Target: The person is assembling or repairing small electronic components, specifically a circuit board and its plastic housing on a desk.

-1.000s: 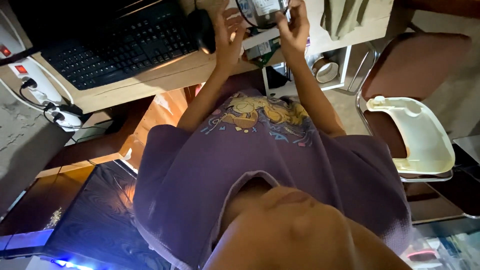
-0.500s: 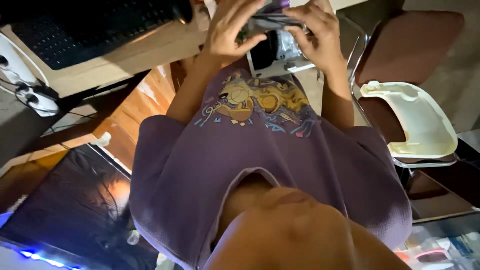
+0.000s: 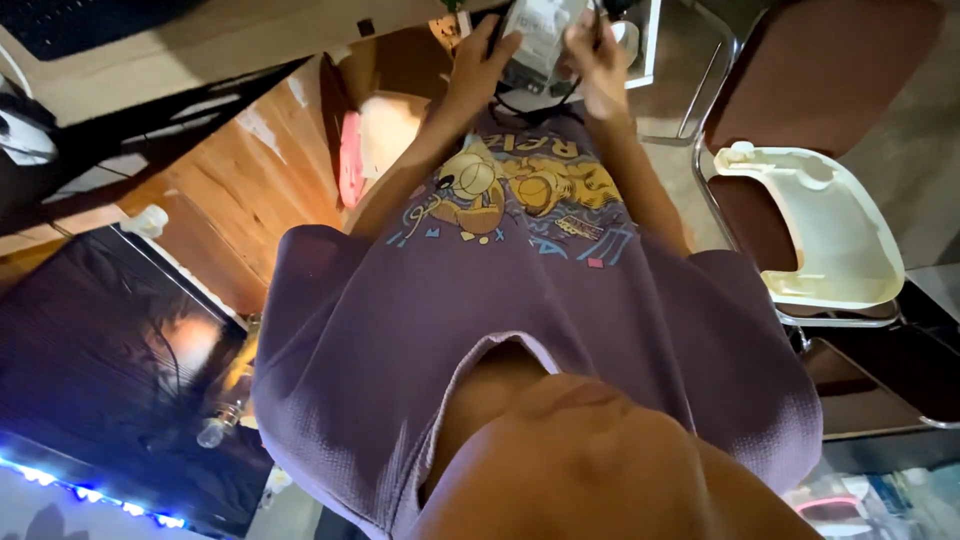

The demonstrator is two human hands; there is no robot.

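Silver-grey and box-shaped, the small metal device sits far at the top edge, above your purple printed shirt, with a black cable looping under it. Your left hand grips its left side with curled fingers, and your right hand pinches its right edge. Right of you, a cream plastic tray lies on a brown padded chair; a pale wooden desk stands far left.

Wooden desk up top, chair at the right.
The desk carries a black keyboard; the brown chair bears a cream plastic tray.
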